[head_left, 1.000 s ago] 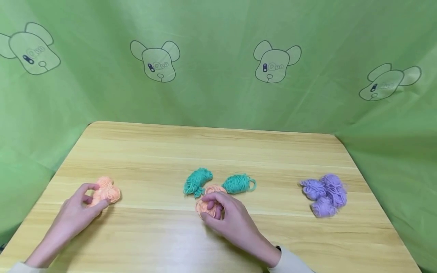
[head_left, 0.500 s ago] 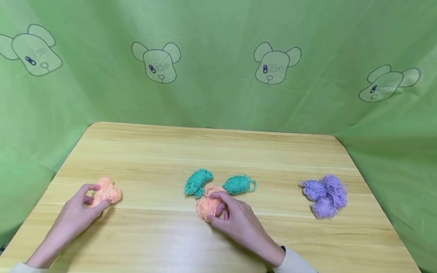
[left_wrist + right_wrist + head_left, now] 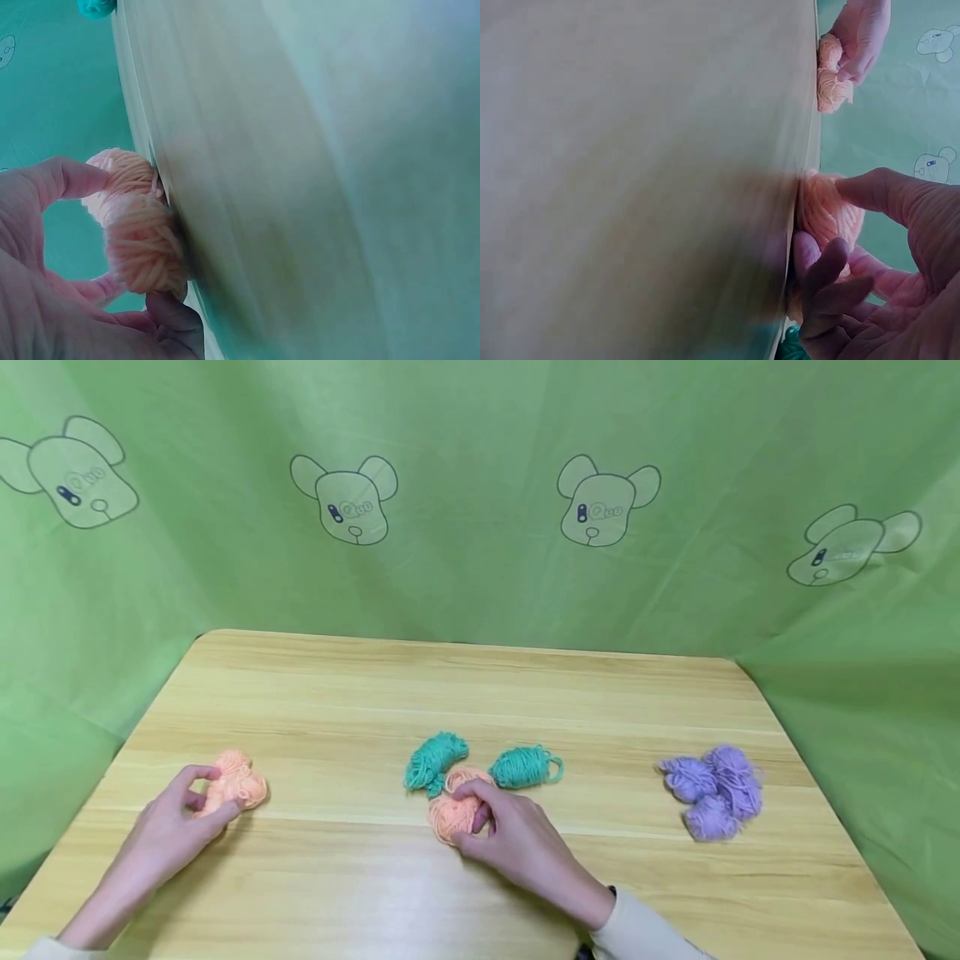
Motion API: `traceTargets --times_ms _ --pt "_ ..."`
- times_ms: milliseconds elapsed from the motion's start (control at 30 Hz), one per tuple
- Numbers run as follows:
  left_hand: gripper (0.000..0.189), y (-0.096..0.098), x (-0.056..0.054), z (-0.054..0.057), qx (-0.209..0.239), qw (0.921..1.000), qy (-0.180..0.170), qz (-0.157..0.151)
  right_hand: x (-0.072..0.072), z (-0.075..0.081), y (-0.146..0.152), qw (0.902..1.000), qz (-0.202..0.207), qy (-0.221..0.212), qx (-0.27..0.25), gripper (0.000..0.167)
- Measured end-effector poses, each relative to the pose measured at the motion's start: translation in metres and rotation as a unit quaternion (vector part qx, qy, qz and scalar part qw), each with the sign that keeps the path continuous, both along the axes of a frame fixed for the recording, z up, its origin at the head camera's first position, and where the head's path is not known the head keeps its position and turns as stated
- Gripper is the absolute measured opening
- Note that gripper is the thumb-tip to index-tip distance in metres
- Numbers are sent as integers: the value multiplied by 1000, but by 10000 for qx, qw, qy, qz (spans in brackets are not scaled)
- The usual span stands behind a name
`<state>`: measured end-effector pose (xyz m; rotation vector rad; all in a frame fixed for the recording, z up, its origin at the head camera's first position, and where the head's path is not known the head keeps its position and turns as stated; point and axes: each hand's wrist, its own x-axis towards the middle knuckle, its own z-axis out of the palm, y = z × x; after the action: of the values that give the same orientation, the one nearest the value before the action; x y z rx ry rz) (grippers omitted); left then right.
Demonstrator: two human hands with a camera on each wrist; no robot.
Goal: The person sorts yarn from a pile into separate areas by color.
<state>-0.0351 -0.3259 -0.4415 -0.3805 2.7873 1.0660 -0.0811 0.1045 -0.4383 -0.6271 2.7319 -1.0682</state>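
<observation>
At the table's left side my left hand [image 3: 168,822] holds a peach ball of yarn [image 3: 146,244], its thumb and fingers curled about the sides. More peach yarn [image 3: 247,785] lies against it at the far side. In the middle, my right hand [image 3: 517,835] grips another peach yarn ball [image 3: 452,818] between thumb and fingers, close over the tabletop; the palm side is hidden in the head view. Behind that ball sits a further peach skein [image 3: 467,775], partly covered. Two teal yarn skeins, a left one [image 3: 435,760] and a right one [image 3: 522,766], flank it.
A cluster of purple yarn balls [image 3: 712,789] lies on the right of the wooden table [image 3: 337,877]. Green cloth [image 3: 480,585] with mouse-head drawings hangs behind the table and along both sides.
My right hand drew slightly back toward me and right, then came in again around the front peach ball, which has shifted a little. The left hand stays in place.
</observation>
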Motion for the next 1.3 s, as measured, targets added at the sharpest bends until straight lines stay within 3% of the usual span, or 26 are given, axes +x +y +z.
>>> traceTargets --times_ms 433,867,1300 --pt "67 3 3 -2 0 10000 -15 42 -5 -4 3 9993 -65 -158 -322 24" --pt "68 3 5 -4 32 10000 9 92 3 -2 1 9972 -35 -311 -678 23" --pt "67 1 2 -2 -29 9999 164 -1 6 17 -25 9894 22 -566 -1336 25"
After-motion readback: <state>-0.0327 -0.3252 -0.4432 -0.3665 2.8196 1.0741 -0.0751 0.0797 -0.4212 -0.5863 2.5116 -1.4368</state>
